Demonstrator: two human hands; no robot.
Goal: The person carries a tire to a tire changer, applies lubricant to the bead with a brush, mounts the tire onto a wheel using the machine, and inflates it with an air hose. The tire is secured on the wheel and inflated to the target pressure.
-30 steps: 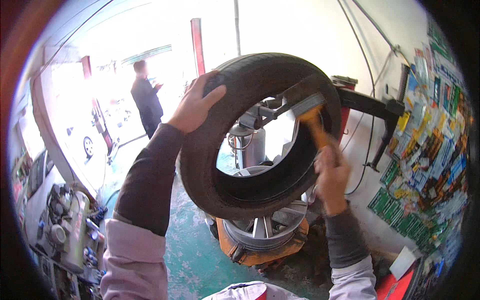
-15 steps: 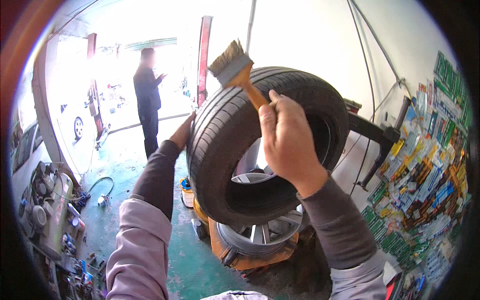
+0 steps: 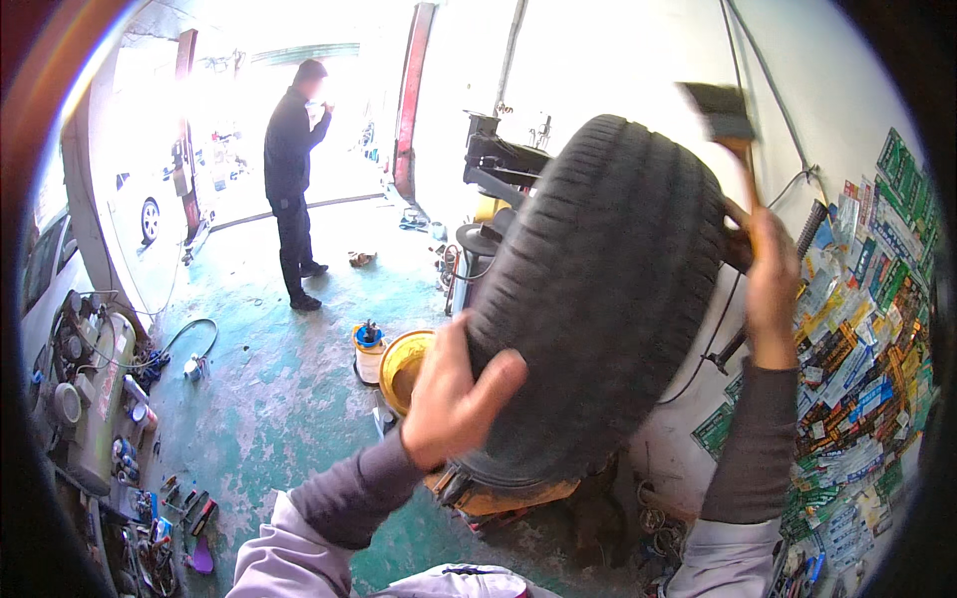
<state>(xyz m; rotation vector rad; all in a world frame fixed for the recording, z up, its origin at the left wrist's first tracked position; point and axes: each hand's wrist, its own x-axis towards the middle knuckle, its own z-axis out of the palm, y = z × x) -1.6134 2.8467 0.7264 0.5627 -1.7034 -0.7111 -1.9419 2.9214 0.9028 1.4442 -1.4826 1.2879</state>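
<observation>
A black tyre (image 3: 608, 289) is held up in front of me, tilted with its tread toward me and slightly blurred. My left hand (image 3: 454, 404) presses against its lower left edge, thumb spread and fingers partly out of sight. At the upper right edge, my right hand (image 3: 773, 284) grips a wide brush by its orange handle (image 3: 755, 189), bristles up and smeared by motion. Fingers of that hand also reach the tyre's side. Beneath the tyre is an orange-sided machine base (image 3: 518, 496); the wheel rim on it is mostly hidden.
A yellow bucket (image 3: 404, 364) and a white tub with a blue rim (image 3: 369, 351) stand left of the tyre. A person in dark clothes (image 3: 289, 164) stands farther back. A compressor (image 3: 100, 399) and scattered tools (image 3: 184, 508) lie left. Labels cover the right wall (image 3: 857, 369).
The tyre has turned from showing its open centre to showing its tread. My right hand moved right with the brush; my left hand came lower and nearer. The person's hand rose toward the head.
</observation>
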